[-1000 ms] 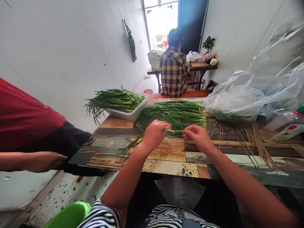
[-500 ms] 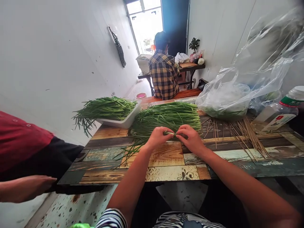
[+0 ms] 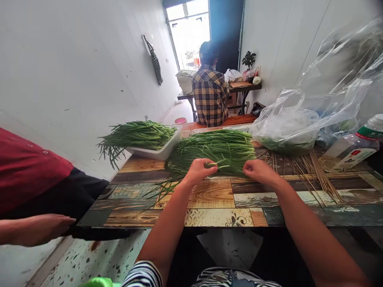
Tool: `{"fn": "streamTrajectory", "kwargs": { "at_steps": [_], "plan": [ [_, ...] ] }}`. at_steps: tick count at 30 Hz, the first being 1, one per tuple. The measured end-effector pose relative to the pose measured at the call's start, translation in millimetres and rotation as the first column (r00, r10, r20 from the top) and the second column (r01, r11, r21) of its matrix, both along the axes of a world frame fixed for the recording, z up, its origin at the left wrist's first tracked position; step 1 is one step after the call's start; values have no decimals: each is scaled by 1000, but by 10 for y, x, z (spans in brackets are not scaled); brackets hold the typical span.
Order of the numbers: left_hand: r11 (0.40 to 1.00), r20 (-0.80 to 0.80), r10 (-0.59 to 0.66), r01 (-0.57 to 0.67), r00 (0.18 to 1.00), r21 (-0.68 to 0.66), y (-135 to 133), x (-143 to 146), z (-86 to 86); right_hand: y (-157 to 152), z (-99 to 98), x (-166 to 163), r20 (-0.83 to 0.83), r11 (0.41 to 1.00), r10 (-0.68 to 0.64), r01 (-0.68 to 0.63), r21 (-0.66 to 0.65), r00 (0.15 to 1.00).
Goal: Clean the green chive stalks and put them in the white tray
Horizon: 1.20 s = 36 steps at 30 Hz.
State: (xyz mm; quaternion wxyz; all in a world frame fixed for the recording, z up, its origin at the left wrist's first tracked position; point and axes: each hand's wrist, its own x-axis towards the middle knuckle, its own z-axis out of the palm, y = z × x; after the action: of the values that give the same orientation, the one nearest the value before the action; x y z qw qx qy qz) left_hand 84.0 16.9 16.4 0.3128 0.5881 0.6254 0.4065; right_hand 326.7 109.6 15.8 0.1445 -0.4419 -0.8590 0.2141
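A broad pile of long green chives (image 3: 215, 145) lies across the table in front of me. At its near edge my left hand (image 3: 201, 170) is closed on a few folded chive stalks (image 3: 222, 166), whose pale ends poke out to the right. Apart from it, beside the pile's lower right corner, is my right hand (image 3: 259, 171). Its fingers are curled together and slightly blurred, and what they hold, if anything, is hidden. More chives (image 3: 140, 135) overflow a white plastic tub (image 3: 167, 149) at the back left.
Thin wooden skewers (image 3: 314, 175) are strewn at the right. Behind them stand a clear plastic bag (image 3: 287, 123) with greens and a plastic bottle (image 3: 350, 145). A person in red (image 3: 32, 171) stands at the left; a person in plaid (image 3: 209, 91) sits ahead.
My right hand has moved away to the right from my left hand, where the two met over the stalks. My left hand still grips the stalks.
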Motion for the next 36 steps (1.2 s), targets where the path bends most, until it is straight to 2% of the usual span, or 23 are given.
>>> {"fn": "streamTrajectory", "kwargs": {
  "at_steps": [2,4,6,8,10,13,17,20,23,26,28,30,32,34,36],
  "plan": [
    [1000,63,-1,0,998,17,-21,28,29,-29,45,33,158,986,151,-137,-95,976],
    [999,129,-31,27,991,32,-47,55,70,-77,105,37,135,987,149,-140,-73,980],
    [998,165,-60,56,985,28,-67,72,100,-142,183,8,-39,997,33,-30,66,999],
    [997,175,-81,80,981,15,-73,84,105,-220,261,-54,-267,984,-24,69,162,963],
    [995,179,-101,100,979,15,-69,100,91,-301,305,-138,-416,992,4,50,118,909],
    [993,174,-118,114,978,32,-61,135,65,-387,277,-257,-492,998,26,-51,-38,870],
    [989,131,-143,138,981,53,-54,167,35,-413,159,-328,-540,996,13,-59,-69,841],
    [980,39,-136,129,990,151,-30,182,-10,-415,112,-340,-546,999,8,-36,-40,838],
    [954,-87,-49,73,995,292,-3,216,-48,-422,89,-356,-527,999,44,-38,23,849],
    [945,-130,11,32,992,326,-13,249,-20,-402,47,-362,-525,996,82,-51,74,847],
    [956,-86,-43,66,995,286,-45,246,43,-362,20,-338,-535,997,36,10,82,844],
    [972,27,-99,90,995,219,-83,210,126,-309,18,-283,-562,990,-67,125,66,825],
    [983,177,-62,29,982,180,-110,143,204,-261,53,-203,-571,982,-137,187,30,810],
    [973,323,46,-115,945,200,-116,53,259,-230,115,-119,-512,996,-85,94,-9,855],
    [921,448,139,-282,883,269,-97,-48,289,-213,177,-52,-415,998,60,-69,-7,908]
  ]
}}
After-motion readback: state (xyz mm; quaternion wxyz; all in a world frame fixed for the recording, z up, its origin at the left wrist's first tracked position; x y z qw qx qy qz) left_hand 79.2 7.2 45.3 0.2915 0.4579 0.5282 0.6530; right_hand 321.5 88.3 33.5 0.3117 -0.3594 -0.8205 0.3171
